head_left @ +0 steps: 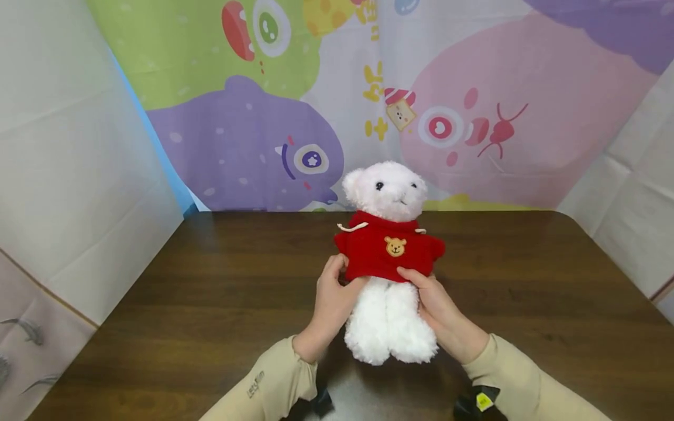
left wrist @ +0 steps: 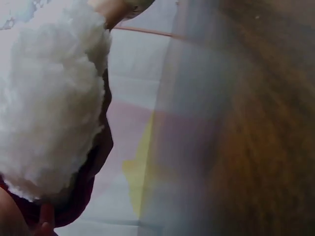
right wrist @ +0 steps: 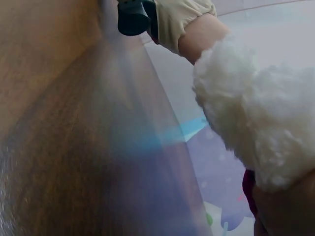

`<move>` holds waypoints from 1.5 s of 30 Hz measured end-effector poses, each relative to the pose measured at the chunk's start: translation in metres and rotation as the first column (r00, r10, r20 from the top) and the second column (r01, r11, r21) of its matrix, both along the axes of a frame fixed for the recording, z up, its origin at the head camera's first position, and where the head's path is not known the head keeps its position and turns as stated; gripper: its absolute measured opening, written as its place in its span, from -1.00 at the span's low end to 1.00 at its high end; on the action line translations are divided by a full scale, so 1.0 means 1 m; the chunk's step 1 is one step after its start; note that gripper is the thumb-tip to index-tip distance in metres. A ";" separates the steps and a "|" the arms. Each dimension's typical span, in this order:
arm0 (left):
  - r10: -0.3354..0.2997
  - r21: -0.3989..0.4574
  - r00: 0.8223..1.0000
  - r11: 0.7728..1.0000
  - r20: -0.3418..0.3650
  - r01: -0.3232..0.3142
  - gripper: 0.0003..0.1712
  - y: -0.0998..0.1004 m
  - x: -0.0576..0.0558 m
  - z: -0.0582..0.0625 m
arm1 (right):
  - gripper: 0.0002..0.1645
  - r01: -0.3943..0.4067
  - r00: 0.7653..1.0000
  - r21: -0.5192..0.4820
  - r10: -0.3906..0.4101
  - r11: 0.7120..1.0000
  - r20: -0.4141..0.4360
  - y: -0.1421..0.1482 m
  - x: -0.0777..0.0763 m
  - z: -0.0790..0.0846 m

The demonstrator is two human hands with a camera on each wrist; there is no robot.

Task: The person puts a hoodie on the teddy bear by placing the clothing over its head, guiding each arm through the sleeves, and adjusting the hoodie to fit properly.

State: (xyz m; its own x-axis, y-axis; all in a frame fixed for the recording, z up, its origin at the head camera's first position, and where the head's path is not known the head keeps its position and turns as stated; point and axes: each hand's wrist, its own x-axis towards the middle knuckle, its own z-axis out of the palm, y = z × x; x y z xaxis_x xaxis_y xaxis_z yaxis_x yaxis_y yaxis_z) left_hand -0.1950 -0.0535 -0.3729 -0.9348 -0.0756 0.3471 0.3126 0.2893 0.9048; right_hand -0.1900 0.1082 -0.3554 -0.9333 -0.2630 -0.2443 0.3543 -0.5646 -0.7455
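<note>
A white plush teddy bear (head_left: 389, 318) in a red hoodie (head_left: 368, 251) faces me upright, in the middle of the head view. My left hand (head_left: 333, 301) grips its side at the hoodie's hem, thumb in front. On the other side my right hand (head_left: 444, 313) holds the hem too, its thumb lying over the red cloth and its other fingers hidden behind the bear. White cords hang at the hoodie's neck, and a small bear-face patch (head_left: 395, 247) sits on its chest. Fluffy white legs fill much of the left wrist view (left wrist: 54, 98) and the right wrist view (right wrist: 266, 113).
A dark brown wooden table (head_left: 210, 292) spreads beneath the hands. Behind it hangs a cartoon-printed curtain (head_left: 253, 152), with white panels (head_left: 68, 146) at both sides. Dark wrist straps (head_left: 476, 403) show near the front edge.
</note>
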 end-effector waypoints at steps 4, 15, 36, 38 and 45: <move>-0.026 -0.017 0.999 0.999 0.019 0.027 -0.87 0.002 0.002 0.001 | -0.66 0.069 0.998 -0.033 -0.068 0.997 0.010 0.002 0.000 0.002; -0.149 0.088 0.954 0.988 0.259 0.130 -0.78 0.008 0.005 0.002 | -0.64 0.068 0.997 -0.070 -0.070 0.995 -0.027 0.007 -0.003 0.005; -0.212 0.238 0.969 0.955 0.124 0.178 -0.61 -0.004 -0.005 0.000 | -0.37 -0.081 0.931 0.432 0.222 0.898 -0.288 0.008 0.000 -0.012; -0.179 0.205 0.978 0.967 0.108 0.154 -0.62 -0.004 -0.005 0.002 | -0.35 -0.093 0.934 0.442 0.231 0.892 -0.272 0.010 -0.001 -0.012; -0.168 0.144 0.956 0.980 0.242 0.136 -0.56 -0.004 -0.004 -0.003 | -0.30 -0.082 0.979 0.245 0.125 0.966 -0.162 0.014 -0.004 -0.003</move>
